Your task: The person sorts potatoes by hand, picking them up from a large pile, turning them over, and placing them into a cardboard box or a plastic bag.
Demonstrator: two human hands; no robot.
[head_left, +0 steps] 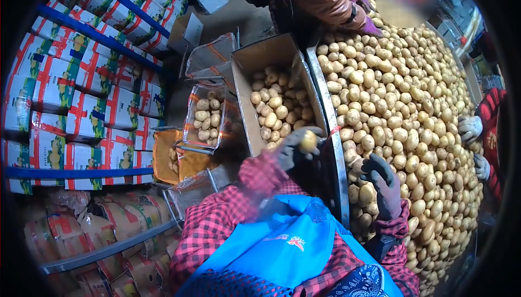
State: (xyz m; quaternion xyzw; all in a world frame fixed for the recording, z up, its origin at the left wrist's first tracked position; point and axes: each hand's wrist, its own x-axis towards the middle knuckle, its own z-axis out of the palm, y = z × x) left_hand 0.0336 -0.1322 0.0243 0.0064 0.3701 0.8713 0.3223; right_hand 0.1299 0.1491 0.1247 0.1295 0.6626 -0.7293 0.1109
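Note:
My left hand (293, 149), in a grey glove, holds a potato (308, 141) over the near right corner of a large cardboard box (247, 99) partly filled with potatoes. My right hand (383, 183), also gloved in grey, is over the left part of a wide heap of potatoes (412, 107), its fingers bent and apart. No potato shows clearly in its grasp. A metal rim (332, 134) runs between the box and the heap.
Left of the box stand smaller bags of potatoes (208, 119) and an orange-lined container (165, 158). Stacked printed cartons (84, 118) fill the left side. Co-workers' purple gloves (370, 27) and pale gloves (470, 128) are at the heap's far and right edges.

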